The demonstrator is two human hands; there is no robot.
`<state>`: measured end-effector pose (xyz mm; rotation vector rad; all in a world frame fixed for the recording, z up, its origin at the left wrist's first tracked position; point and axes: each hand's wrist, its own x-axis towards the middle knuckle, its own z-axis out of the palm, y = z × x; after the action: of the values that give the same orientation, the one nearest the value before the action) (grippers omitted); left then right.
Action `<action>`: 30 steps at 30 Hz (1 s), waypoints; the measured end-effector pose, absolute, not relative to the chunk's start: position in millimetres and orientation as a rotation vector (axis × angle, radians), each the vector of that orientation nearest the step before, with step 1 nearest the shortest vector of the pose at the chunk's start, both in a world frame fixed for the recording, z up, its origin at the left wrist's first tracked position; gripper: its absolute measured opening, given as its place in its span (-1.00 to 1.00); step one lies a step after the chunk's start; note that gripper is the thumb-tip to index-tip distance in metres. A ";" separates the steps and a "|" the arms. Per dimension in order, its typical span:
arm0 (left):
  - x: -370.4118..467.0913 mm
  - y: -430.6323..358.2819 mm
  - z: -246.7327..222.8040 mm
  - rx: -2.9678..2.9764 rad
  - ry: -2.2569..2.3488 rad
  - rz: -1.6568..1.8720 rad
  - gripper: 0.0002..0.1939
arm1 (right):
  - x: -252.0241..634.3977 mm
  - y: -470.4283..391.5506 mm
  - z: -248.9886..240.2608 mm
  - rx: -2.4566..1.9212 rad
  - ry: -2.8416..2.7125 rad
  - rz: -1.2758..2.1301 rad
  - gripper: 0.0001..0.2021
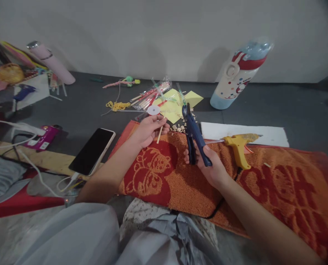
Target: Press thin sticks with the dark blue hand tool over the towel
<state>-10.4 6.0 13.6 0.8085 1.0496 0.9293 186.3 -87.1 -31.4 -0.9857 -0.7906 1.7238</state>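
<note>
Between the fingertips of my left hand (153,129) is a thin, pale wooden stick (160,135), held above the orange and red towel (186,184). My right hand (209,165) grips the dark blue handles of a cutting tool (197,132), whose head points away from me; its jaws are too small to make out. Small cut wood pieces (177,128) lie in a heap just beyond the towel's edge, between my hands. To the right of the tool, a yellow glue gun (239,147) rests on the towel and a white strip (243,133).
A bottle (237,77) stands at the back right. Yellow paper (193,98), a ribbon spool (153,110) and bagged sticks (150,97) lie ahead. On the left are a charging phone (92,151), a purple power adapter (44,138), cables and a pink flask (52,64).
</note>
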 end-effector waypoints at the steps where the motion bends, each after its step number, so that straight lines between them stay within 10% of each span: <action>1: -10.4 6.0 13.5 0.809 1.047 0.932 -0.89 | 186.4 -87.0 -31.2 -0.981 -0.795 1.725 -0.52; 30: -13.9 5.9 -6.0 1.521 1.235 1.102 -0.88 | 190.7 -94.4 -33.6 -1.096 -1.301 1.538 -0.47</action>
<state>-13.9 5.9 -6.0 1.5206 1.2349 1.1016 190.7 -94.4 -33.6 -1.0957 -1.3015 1.5381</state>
